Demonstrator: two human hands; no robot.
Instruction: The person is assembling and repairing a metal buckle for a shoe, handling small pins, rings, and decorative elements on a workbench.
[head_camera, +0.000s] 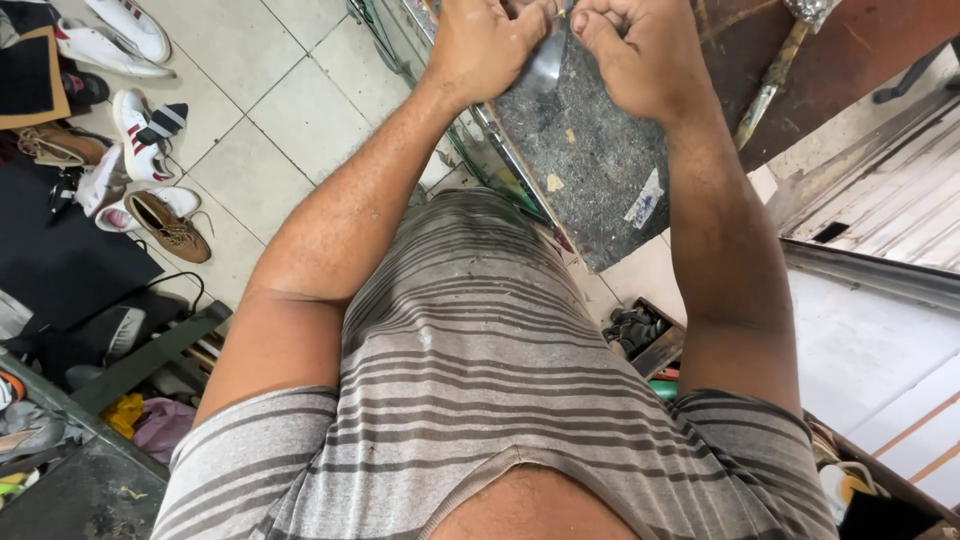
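Observation:
Both my hands are at the top edge of the head view, over a dark grey speckled worktop (590, 160). My left hand (480, 45) and my right hand (635, 50) are closed around a small shiny grey object (548, 62) held between them; what it is cannot be made out. My forearms run down to my grey striped shirt (480, 340), which fills the lower middle.
A long tool with a worn handle (770, 85) lies on a brown board at the upper right. Several shoes (150, 200) lie on the tiled floor at the left. A cluttered shelf (60, 440) stands at the lower left, a box of dark items (635, 330) below the worktop.

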